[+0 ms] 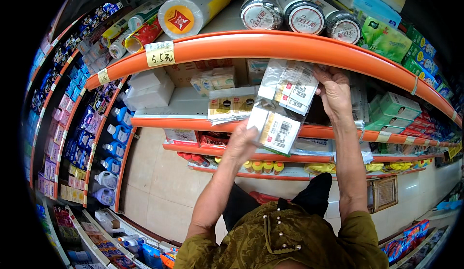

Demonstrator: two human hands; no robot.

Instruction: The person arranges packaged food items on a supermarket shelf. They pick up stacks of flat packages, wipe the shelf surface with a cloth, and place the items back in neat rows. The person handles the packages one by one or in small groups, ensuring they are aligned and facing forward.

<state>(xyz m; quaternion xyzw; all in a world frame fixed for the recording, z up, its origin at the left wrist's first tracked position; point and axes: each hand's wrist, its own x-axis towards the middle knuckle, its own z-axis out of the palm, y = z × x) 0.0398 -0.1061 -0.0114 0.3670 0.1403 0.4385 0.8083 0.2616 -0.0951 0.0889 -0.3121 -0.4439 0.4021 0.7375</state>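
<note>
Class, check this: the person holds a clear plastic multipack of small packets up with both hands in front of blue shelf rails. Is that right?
Not quite. The head view shows orange curved shelf rails, not blue. The rest holds: left hand and right hand both hold the clear plastic multipack of small packets.

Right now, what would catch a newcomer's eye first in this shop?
Probably the curved orange shelf edge sweeping across the top. Just under it, both hands lift a clear plastic pack with white labels: the left hand at its lower end, the right hand at its upper edge. Blue bottles line the left shelves.
</note>
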